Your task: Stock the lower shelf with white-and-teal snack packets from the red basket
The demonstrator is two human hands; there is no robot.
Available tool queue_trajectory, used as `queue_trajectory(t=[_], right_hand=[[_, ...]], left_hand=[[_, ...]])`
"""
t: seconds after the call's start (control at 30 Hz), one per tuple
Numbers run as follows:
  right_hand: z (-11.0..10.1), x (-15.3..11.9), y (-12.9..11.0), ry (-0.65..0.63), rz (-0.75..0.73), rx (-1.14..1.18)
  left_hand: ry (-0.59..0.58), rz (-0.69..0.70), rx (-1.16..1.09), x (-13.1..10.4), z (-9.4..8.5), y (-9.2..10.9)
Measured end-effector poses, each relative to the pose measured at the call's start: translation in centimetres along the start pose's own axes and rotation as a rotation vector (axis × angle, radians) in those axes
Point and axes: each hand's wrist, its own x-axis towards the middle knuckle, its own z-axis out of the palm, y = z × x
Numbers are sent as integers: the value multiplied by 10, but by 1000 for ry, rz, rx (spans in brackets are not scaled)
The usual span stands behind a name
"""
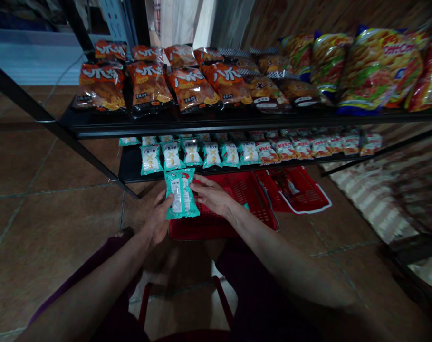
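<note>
A teal snack bag [181, 194] is held up between my two hands, its printed white panel facing me. My left hand [159, 216] grips its left edge, thumb on the front. My right hand [212, 194] is at its right edge, with fingertips against the side and partly behind it. Just beyond, a row of similar teal snack bags [192, 152] stands on the lower black shelf [137, 176]. Under my hands sits a red plastic basket [223, 228], partly hidden by my right hand and the bag.
Orange snack bags [153, 85], brown bags [264, 90] and large blue-edged bags [365, 71] fill the upper shelf [166, 127]. Red-and-white packets [301, 148] continue the lower row. A second red basket [301, 190] with a white handle lies to the right. A dark rack post [19, 97] slants at left.
</note>
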Motion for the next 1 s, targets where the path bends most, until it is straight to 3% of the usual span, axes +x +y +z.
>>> queue_trajectory(t=[0.2, 0.4, 0.83, 1.0], right_hand=[[1, 5, 1, 166, -45, -11], [3, 2, 1, 84, 33, 5], [0, 8, 5, 171, -54, 28], [0, 9, 7, 191, -33, 36]], left_hand=[[-43, -31, -17, 3, -2, -3], [-20, -15, -52, 5, -1, -3], [-100, -106, -54, 2, 2, -2], [-41, -89, -44, 4, 1, -6]])
